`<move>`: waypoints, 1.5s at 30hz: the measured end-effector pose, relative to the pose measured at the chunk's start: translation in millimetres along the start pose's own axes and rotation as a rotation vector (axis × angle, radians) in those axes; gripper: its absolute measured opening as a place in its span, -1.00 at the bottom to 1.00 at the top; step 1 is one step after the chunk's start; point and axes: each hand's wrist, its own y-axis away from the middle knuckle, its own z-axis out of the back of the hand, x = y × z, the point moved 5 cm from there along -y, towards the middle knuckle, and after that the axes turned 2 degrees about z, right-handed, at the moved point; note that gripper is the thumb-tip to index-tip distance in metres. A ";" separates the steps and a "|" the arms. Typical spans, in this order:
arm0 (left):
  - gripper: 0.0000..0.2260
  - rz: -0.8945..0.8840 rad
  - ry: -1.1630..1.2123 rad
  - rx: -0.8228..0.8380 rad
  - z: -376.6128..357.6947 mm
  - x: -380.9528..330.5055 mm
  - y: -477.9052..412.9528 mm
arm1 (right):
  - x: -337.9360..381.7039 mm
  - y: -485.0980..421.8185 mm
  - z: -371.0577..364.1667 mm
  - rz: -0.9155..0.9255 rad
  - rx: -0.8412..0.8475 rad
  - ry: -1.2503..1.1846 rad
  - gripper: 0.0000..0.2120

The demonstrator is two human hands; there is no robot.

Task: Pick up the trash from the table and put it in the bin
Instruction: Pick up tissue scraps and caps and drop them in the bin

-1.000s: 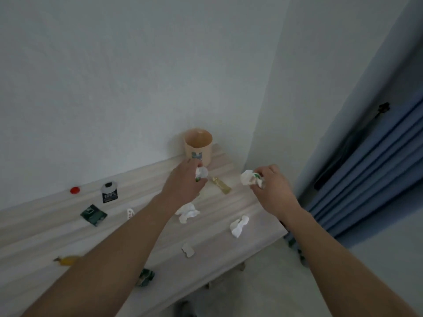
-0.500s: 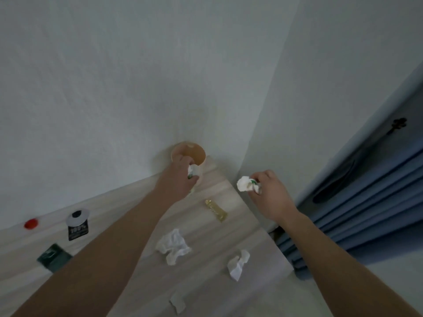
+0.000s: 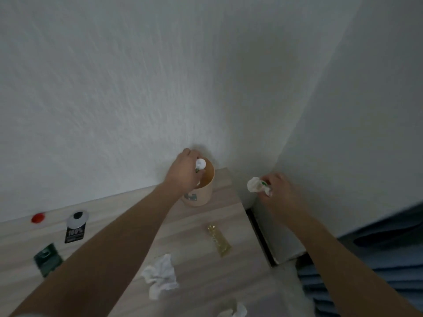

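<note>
Trash lies spread over the wooden table [image 3: 206, 252], and the bin [image 3: 201, 191], a small beige cup, stands upright at the far end of the table, close to the wall corner, with its mouth open upward. Left hand [image 3: 185, 172] is over the bin's mouth and pinches a small white wad [image 3: 201, 164] between thumb and fingers; the wad is directly above the opening, not yet inside. Right hand [image 3: 278, 191] is in the air past the right edge of the table, well apart from the bin, with fingers pressed around a crumpled white paper with green print [image 3: 257, 186] that sticks out to the left of the fist.

On the table, a yellow sachet [image 3: 219, 239] lies flat near the right edge; its long axis runs from far-left to near-right, almost parallel to this edge. A crumpled tissue [image 3: 160, 274] is nearer the camera, just beside the left forearm, and 1 more white scrap [image 3: 235, 312] is cut by the bottom of the frame. At the left side lie a red cap [image 3: 37, 218], a black sachet with a white round top [image 3: 75, 227] and a green wrapper [image 3: 47, 259], all apart from each other.

Between the bin and the yellow sachet the surface is bare. To the right of the table is a dark gap, then a grey ledge [image 3: 281, 239], and a blue curtain [image 3: 370, 259] behind the right forearm
</note>
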 end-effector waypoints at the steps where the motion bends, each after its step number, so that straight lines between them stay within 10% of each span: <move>1: -0.69 0.017 -0.019 0.003 -5.3 2.4 -4.9 | -4.5 -9.6 -2.5 0.009 0.007 -0.008 -0.73; 45: -0.53 0.114 -0.286 -0.065 96.8 137.7 80.6 | 126.8 -78.8 -79.5 0.282 0.153 0.101 -0.76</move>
